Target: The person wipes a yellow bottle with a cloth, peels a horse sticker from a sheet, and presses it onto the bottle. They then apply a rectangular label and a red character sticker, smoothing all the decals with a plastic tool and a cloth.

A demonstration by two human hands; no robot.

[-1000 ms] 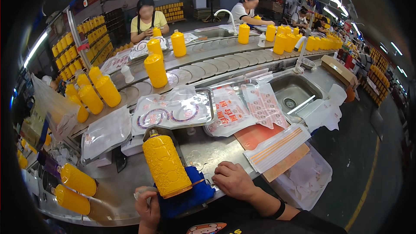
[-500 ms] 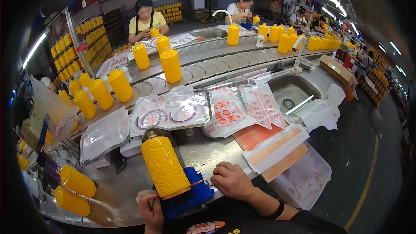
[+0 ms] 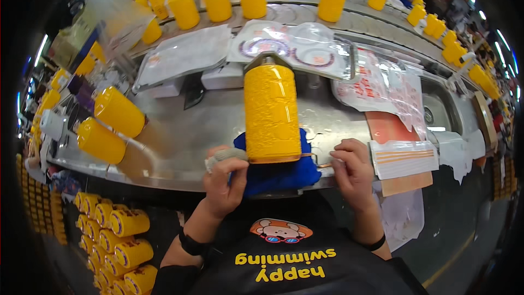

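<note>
A yellow embossed bottle (image 3: 271, 112) lies with its base toward me and its neck in a metal rest (image 3: 268, 57). Under its base end is a bunched blue cloth (image 3: 284, 180). A thin copper-coloured strip (image 3: 311, 155) runs along the base's edge and sticks out to the right. My right hand (image 3: 355, 172) is closed, thumb and finger pinched at the strip's free end. At the base's left corner, my left hand (image 3: 225, 183) is closed in a pinch, a grey cover on one finger; what its fingertips hold is hidden.
Two yellow bottles (image 3: 119, 112) lie at the left of the steel counter (image 3: 180, 131). Behind are sticker sheets (image 3: 311, 49) on trays, with a sink (image 3: 436, 104) to the right. A striped strip sheet (image 3: 404, 159) lies right of my hand. Stacked bottles (image 3: 114, 240) stand lower left.
The view has tilted down and turned. My right hand has come to the strip's free end and pinches there. My left hand stays by the base's left corner.
</note>
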